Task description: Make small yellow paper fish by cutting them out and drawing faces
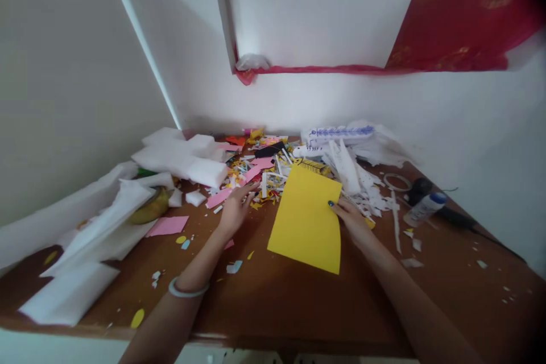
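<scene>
A sheet of yellow paper (305, 216) is tilted above the brown table, its right edge pinched by my right hand (350, 219), thumb on top. The fingers under the sheet are hidden. Left of the paper, my left hand (236, 209) holds nothing; its fingers reach out apart toward a heap of paper scraps (273, 176). Strips of white, yellow and pink lie in that heap, with a pink paper piece (218, 198) close by the left fingers. A yellow piece with black marks (313, 165) shows just behind the sheet's top edge.
White foam blocks (183, 159) and foam sheets (106, 222) cover the left side of the brown table (273, 307). At the right are a glue bottle (425, 209), a tape roll (397, 182) and a black tool with a cord (456, 218). White scraps (362, 193) lie nearer.
</scene>
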A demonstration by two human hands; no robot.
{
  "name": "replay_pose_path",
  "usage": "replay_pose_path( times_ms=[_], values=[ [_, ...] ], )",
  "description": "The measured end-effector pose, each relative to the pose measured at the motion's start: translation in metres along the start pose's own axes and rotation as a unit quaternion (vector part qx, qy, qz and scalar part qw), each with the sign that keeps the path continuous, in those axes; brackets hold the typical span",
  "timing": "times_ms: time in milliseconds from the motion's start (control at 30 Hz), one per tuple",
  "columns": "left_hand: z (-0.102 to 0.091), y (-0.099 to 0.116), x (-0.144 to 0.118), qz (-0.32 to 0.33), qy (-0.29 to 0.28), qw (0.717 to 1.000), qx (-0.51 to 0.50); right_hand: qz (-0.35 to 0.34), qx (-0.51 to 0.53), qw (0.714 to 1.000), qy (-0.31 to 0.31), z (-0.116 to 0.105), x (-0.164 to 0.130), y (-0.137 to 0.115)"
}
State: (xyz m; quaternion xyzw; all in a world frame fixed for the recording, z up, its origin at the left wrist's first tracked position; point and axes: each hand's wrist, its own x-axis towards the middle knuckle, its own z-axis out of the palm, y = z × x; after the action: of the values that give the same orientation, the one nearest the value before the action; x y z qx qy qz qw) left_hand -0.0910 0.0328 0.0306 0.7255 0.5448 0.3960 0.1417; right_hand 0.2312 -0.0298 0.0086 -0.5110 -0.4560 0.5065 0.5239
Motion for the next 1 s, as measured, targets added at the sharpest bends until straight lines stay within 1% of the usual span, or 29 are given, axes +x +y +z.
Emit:
replay_pose_path(
  times_ms=[67,100,133,200,233,267,300,367,433,533,633,667,700,767,833,900,933,967,1000],
  values=[
    [0.004,0.012,-0.005,-0.018,-0.043,0.995,-0.091,0.001,-0.020,1.000,-0.006,0.002,-0.001,-0.002],
    [0.007,0.018,-0.008,-0.045,-0.069,0.984,-0.160,0.005,-0.029,1.000,-0.009,0.004,-0.001,-0.002],
    [0.011,0.024,-0.011,-0.094,-0.104,0.958,-0.250,0.009,-0.036,0.999,-0.014,0.007,-0.002,-0.002],
    [0.018,0.032,-0.017,-0.121,-0.128,0.938,-0.299,0.013,-0.046,0.999,-0.020,0.013,-0.003,0.000],
    [0.021,0.034,-0.019,-0.147,-0.156,0.913,-0.347,0.013,-0.050,0.998,-0.020,0.015,-0.003,0.000],
    [0.023,0.035,-0.020,-0.162,-0.184,0.898,-0.364,0.013,-0.054,0.998,-0.020,0.017,-0.004,0.001],
    [0.024,0.034,-0.021,-0.169,-0.196,0.897,-0.359,0.013,-0.058,0.998,-0.020,0.019,-0.004,0.000],
    [0.025,0.029,-0.019,-0.178,-0.188,0.906,-0.334,0.011,-0.064,0.998,-0.022,0.022,-0.006,-0.002],
    [0.024,0.025,-0.017,-0.182,-0.168,0.918,-0.310,0.011,-0.068,0.997,-0.027,0.023,-0.008,-0.005],
    [0.019,0.025,-0.013,-0.182,-0.169,0.919,-0.305,0.013,-0.072,0.997,-0.035,0.024,-0.010,-0.010],
    [0.012,0.039,-0.006,-0.167,-0.182,0.922,-0.299,0.018,-0.072,0.996,-0.044,0.025,-0.012,-0.010],
    [0.010,0.046,-0.001,-0.152,-0.188,0.928,-0.284,0.019,-0.072,0.996,-0.049,0.026,-0.012,-0.010],
    [0.007,0.053,0.004,-0.140,-0.179,0.939,-0.258,0.021,-0.071,0.996,-0.057,0.027,-0.013,-0.010],
    [0.003,0.066,0.017,-0.070,-0.189,0.963,-0.179,0.022,-0.067,0.994,-0.079,0.029,-0.017,-0.009],
    [0.000,0.077,0.032,-0.055,-0.175,0.969,-0.165,0.021,-0.062,0.992,-0.112,0.029,-0.021,-0.012],
    [-0.003,0.083,0.046,-0.050,-0.152,0.974,-0.158,0.013,-0.060,0.989,-0.137,0.022,-0.022,-0.016],
    [-0.005,0.085,0.052,-0.049,-0.145,0.975,-0.164,0.003,-0.061,0.989,-0.133,0.015,-0.021,-0.018],
    [-0.008,0.085,0.057,-0.048,-0.137,0.973,-0.179,-0.010,-0.063,0.991,-0.118,0.005,-0.018,-0.019],
    [-0.012,0.084,0.062,-0.047,-0.128,0.971,-0.196,-0.023,-0.067,0.994,-0.086,-0.006,-0.013,-0.020]
  ],
)
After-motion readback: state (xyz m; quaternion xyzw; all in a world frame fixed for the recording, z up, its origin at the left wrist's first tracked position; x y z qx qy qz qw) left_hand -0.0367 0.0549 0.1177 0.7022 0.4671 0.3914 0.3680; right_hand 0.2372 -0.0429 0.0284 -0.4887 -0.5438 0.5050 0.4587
